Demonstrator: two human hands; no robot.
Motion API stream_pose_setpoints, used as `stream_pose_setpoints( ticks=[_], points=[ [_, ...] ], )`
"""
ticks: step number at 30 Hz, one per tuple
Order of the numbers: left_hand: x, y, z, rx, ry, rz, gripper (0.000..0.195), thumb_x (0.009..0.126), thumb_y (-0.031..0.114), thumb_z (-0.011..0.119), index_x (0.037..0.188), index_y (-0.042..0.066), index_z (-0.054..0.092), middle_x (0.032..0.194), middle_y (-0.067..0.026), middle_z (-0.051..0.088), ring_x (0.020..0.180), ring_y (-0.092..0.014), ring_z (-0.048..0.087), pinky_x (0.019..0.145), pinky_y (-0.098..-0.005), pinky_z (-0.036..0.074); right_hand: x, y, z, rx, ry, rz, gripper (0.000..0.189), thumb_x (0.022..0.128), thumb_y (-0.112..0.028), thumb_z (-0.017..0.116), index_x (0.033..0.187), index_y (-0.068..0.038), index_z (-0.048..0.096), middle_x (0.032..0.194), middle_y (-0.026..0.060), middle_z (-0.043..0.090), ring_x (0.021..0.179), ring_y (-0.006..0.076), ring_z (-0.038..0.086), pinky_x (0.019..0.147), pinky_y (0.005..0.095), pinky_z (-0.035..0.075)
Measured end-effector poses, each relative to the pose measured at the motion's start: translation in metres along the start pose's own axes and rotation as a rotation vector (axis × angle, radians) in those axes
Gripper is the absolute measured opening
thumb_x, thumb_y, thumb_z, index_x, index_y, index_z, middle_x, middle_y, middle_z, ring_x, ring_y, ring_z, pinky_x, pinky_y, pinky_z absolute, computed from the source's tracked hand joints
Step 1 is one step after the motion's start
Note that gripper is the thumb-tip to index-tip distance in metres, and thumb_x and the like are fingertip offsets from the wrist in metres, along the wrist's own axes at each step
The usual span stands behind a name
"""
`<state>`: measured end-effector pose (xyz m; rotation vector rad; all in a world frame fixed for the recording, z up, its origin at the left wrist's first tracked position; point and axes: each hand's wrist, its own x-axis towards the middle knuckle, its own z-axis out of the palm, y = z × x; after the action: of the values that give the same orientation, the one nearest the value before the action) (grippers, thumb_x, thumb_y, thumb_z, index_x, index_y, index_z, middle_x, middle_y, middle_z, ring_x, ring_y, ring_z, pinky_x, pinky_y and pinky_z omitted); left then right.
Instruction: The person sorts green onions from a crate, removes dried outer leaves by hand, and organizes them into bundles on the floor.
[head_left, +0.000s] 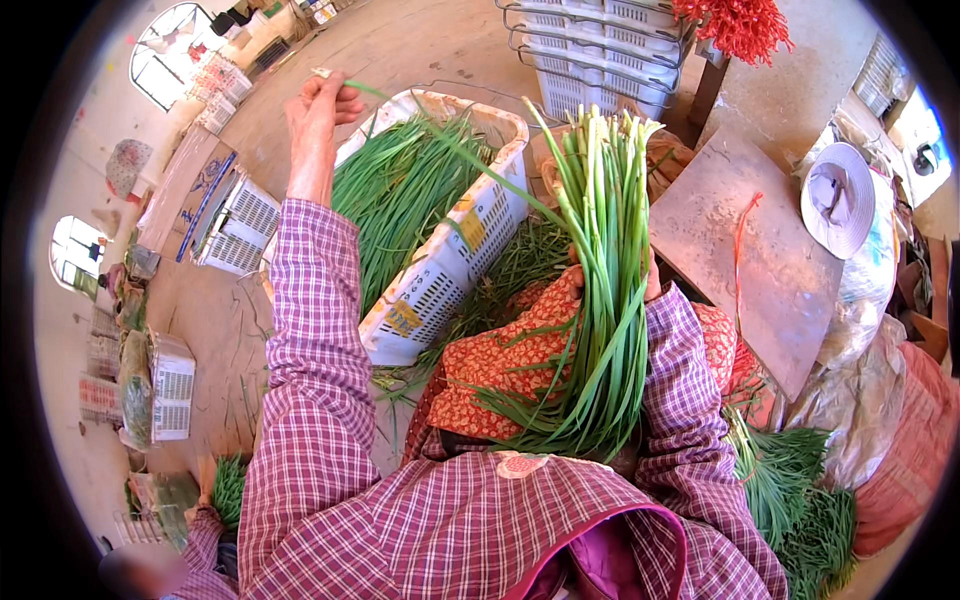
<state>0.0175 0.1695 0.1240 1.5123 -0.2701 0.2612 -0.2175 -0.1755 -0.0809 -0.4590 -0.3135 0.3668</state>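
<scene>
My left hand (324, 105) is raised over the far left end of a white plastic crate (431, 300). It pinches the pale base of a single long green stalk (469, 156), which runs down toward a thick bunch of leafy greens (607, 225), apparently Chinese chives. Most of my right hand (653, 279) is hidden behind that bunch, which it grips upright over my lap. The pale cut ends point up and away, and the leaves droop across an orange floral cloth (487, 382). Inside the crate lies a heap of loose greens (412, 180).
Stacked white crates (600, 60) stand ahead. To the right are a tilted board (750, 262) with a red tie (742, 255), a sun hat (838, 199) and sacks (900, 442). Bundled greens (787, 480) lie at my right side. Another person (202, 547) sits at lower left.
</scene>
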Motion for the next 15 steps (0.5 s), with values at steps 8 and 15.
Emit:
stream_pose_setpoints(
  ticks=[8,15],
  points=[
    [-0.063,-0.037,0.072,0.566,-0.508,0.032,0.040,0.090,0.032,0.067,0.118,0.003,0.067,0.105,-0.0120,0.071,0.093,-0.020,0.067,0.082,-0.0333,0.053,0.004,0.000,0.000,-0.079,-0.021,-0.013,0.085,0.084,-0.067,0.055,0.137,-0.002,0.047,0.119,0.0219,0.061,0.094,0.0360,0.066,0.079,0.0523,0.055],
    [-0.066,-0.052,0.140,-0.368,-0.805,-0.375,0.034,0.092,0.026,0.067,0.114,0.000,0.068,0.103,-0.0087,0.070,0.091,-0.016,0.066,0.079,-0.0280,0.052,0.007,0.005,0.012,-0.197,0.056,0.055,0.094,0.074,-0.074,0.065,0.132,-0.001,0.051,0.112,0.0196,0.066,0.091,0.0329,0.068,0.077,0.0468,0.058]
  ],
)
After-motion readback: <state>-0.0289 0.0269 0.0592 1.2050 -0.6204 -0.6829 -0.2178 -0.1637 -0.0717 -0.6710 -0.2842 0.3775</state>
